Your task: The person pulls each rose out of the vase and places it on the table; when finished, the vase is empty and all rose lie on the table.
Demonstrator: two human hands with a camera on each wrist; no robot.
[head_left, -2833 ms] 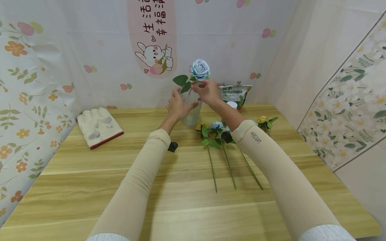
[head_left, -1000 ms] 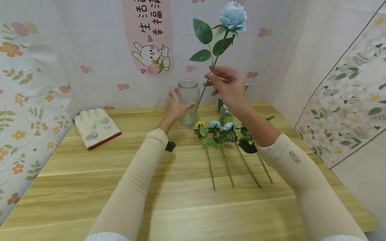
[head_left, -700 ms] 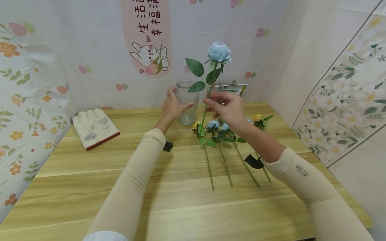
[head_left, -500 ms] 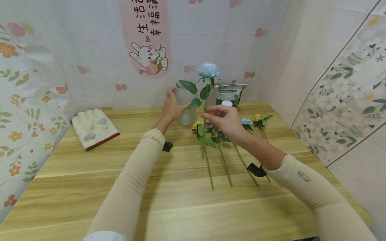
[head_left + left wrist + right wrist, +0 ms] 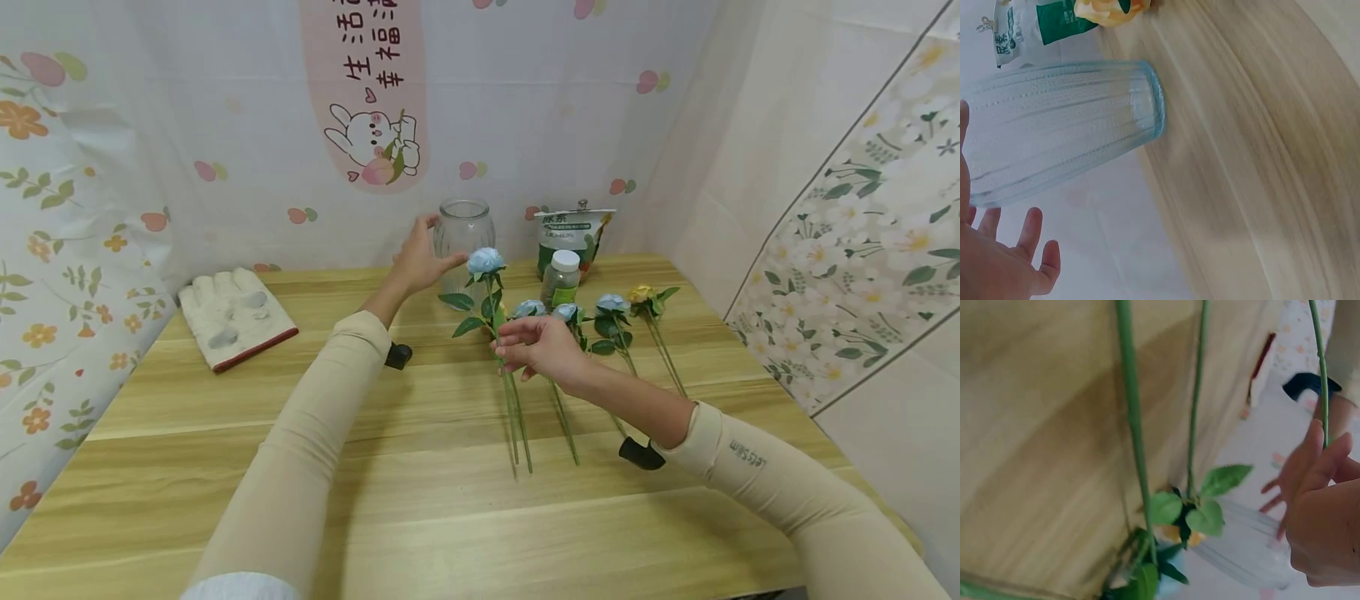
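My right hand [image 5: 543, 350] pinches the stem of a pale blue rose [image 5: 486, 261], low over the table in front of the glass vase [image 5: 463, 223]. In the right wrist view, thumb and fingertips meet on the green stem [image 5: 1324, 387]. Its lower end lies close beside another stem on the table. My left hand [image 5: 420, 260] is at the vase's left side, thumb toward the front. The left wrist view has its fingers [image 5: 1030, 231] spread and loose along the ribbed glass; whether any touch it I cannot tell.
Several more roses lie right of the held one, including a blue rose [image 5: 613, 304] and a yellow rose [image 5: 642, 294]. Behind them stand a white-capped bottle [image 5: 561, 282] and a clipped green-white pouch [image 5: 573, 229]. A work glove [image 5: 238, 318] lies at the left. Curtain hangs behind the table.
My right hand has carried the blue rose from the vase's mouth up to the right, then down to the tabletop. My left hand has loosened and shifted slightly left along the vase.
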